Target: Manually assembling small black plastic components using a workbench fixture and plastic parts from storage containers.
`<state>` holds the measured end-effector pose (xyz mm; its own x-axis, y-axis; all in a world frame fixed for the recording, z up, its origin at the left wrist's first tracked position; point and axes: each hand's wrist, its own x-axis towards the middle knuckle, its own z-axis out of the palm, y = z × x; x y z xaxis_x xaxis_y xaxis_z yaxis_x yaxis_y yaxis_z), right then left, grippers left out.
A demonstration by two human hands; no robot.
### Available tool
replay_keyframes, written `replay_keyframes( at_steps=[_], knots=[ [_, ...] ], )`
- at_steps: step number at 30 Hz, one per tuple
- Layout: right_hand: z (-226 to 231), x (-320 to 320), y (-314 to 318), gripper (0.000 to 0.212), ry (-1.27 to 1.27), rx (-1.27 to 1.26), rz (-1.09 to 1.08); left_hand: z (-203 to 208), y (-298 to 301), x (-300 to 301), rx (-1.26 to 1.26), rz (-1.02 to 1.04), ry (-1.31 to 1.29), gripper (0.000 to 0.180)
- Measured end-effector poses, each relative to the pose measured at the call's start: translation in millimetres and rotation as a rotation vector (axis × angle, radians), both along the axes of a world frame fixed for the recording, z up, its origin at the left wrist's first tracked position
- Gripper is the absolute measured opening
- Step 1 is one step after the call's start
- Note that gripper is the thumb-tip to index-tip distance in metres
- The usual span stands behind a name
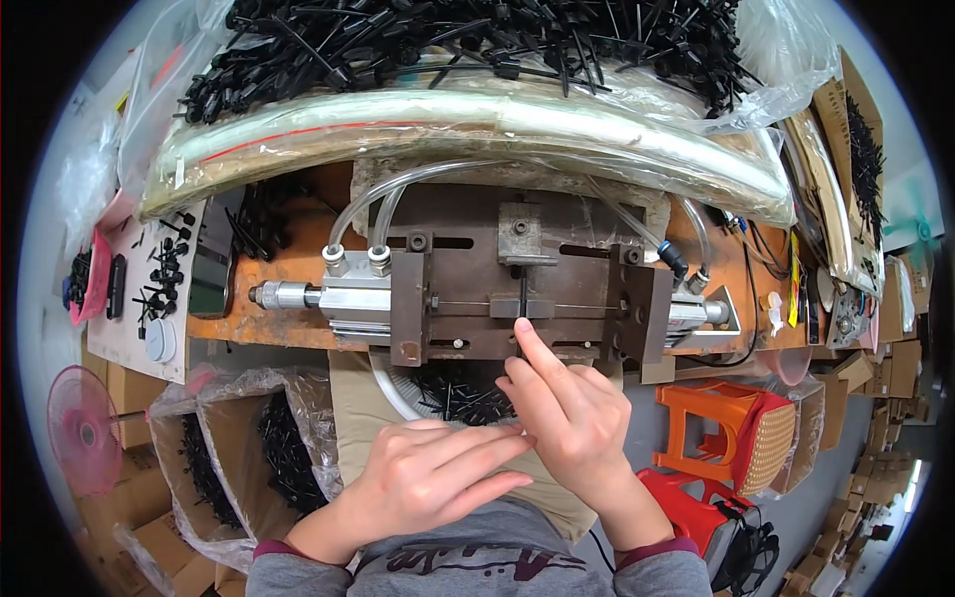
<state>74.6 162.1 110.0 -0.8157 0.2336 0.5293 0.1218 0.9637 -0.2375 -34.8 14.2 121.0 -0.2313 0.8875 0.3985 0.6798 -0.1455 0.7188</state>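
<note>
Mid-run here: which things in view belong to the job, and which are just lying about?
Apparently in use: right hand, left hand, black part at the right fingertip, metal fixture, clear hoses.

Apparently lying about: pink fan, orange stool, white lid.

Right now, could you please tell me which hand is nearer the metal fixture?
The right hand: its index finger extends over the fixture; the left hand sits lower.

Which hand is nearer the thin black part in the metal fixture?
Right. The right hand has a fingertip at the black part; the left hand is lower in view, to its left.
</note>
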Motion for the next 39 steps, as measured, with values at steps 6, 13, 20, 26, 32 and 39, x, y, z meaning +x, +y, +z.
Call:
replay_keyframes(
  at_steps=[6, 13, 20, 26, 32, 39],
  knots=[
    [5.5, -2.7, 2.4, 0.025, -0.036, -0.016, -0.008, -0.2, 2.6, -0.5, 0.030, -0.014, 0.011, 0.026],
    [8.6, -4.4, -1.0, 0.025, -0.067, 0.019, -0.028, -1.5, -1.3, -1.2, 0.070, -0.024, 0.018, 0.024],
    [6.5, -1.3, 4.6, 0.023, -0.079, 0.036, 0.023, 0.3, -6.0, -2.3, 0.102, -0.002, 0.031, 0.022],
    [40.2, 4.4, 15.7, 0.027, -0.170, -0.096, 0.196, 2.3, -16.7, -8.0, 0.117, 0.042, 0.049, 0.020],
    [89.1, -23.2, 56.4, 0.023, 0.107, -0.226, 0.087, 0.7, -18.0, -9.5, 0.152, 0.064, 0.060, 0.021],
    [113.6, -106.6, 151.8, 0.026, 0.171, -0.149, -0.197, 4.3, -16.8, -5.7, 0.118, 0.039, 0.089, 0.022]
  ],
)
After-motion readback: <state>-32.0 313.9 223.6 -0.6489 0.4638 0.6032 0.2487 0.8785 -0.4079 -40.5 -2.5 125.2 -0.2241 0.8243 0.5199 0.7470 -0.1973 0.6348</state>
